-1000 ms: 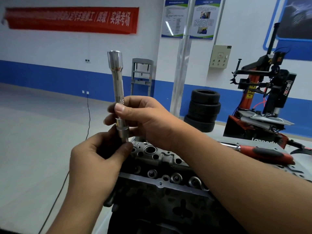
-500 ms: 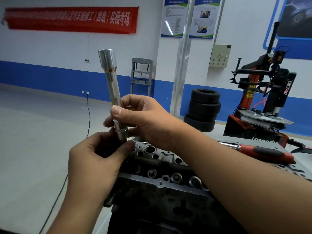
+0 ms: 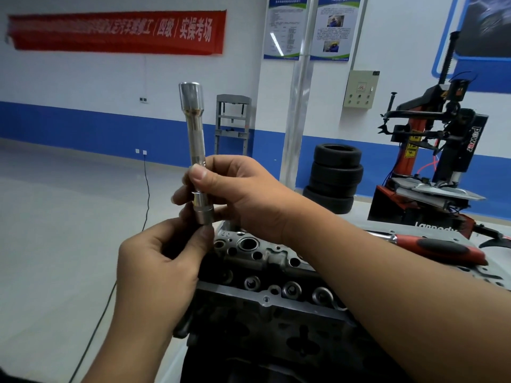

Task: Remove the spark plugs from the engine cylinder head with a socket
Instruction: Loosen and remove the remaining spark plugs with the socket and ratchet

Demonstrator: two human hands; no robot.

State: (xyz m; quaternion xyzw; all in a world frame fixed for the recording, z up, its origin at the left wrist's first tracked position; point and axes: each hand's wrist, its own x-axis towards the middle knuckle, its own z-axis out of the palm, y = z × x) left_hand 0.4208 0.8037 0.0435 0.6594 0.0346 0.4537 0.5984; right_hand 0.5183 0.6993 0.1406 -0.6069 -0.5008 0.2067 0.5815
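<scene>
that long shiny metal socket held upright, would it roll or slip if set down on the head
The long polished steel socket is round and smooth, so lying flat it would probably roll. Its glossy finish likely makes it slippery. Stood on end on the uneven grey cylinder head, it looks tall and narrow, so it may tip.

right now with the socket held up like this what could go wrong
The long socket is held upright above the cylinder head only by fingertips: the right hand pinches its shaft and the left hand its lower end. If it slips, it may drop onto the head or the floor. The red-handled ratchet lies close behind the right forearm, so a backward sweep of that arm might knock it.
</scene>
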